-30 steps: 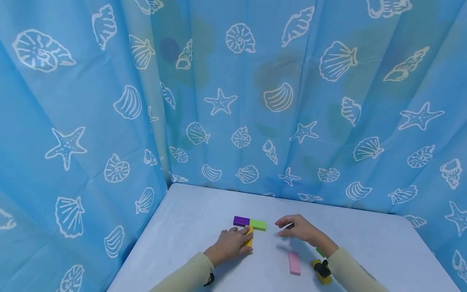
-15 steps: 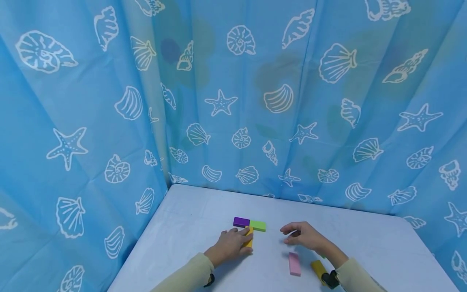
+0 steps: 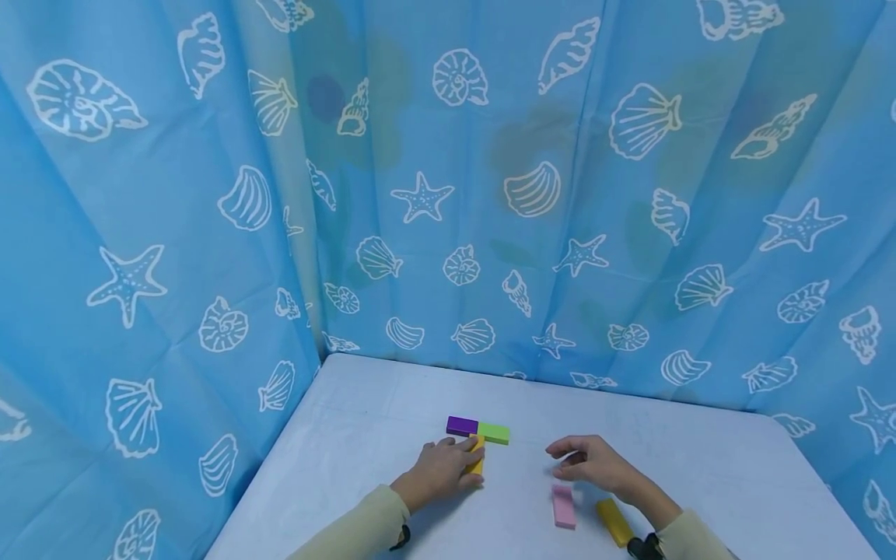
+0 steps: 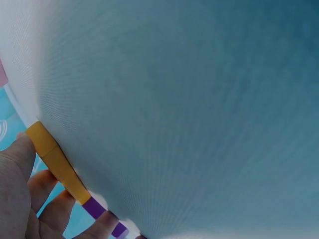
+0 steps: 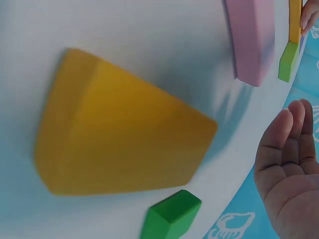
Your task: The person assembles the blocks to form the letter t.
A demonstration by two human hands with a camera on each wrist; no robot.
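Thumb and fingers of my left hand (image 3: 439, 470) pinch an orange-yellow block (image 4: 59, 163) lying on the table. Its far end meets the joint where a purple block (image 3: 462, 425) and a light green block (image 3: 495, 434) lie end to end. Over the table to the right, my right hand (image 3: 595, 464) is raised with loosely bent fingers and holds nothing. Closest to it is a pink block (image 3: 563, 507), lying just below. A second yellow block (image 5: 129, 134) and a darker green block (image 5: 172, 214) lie under the right wrist; the forearm hides the green one in the head view.
A white-covered table (image 3: 378, 397) carries the blocks. Behind it and along its left side hangs a blue curtain (image 3: 392, 295) with white shell prints. A dark strap with a small device (image 3: 645, 547) sits on the right wrist.
My right hand has drawn back right and toward me, away from the light green block. More of the second yellow block shows now. The left hand and its block have stayed put.
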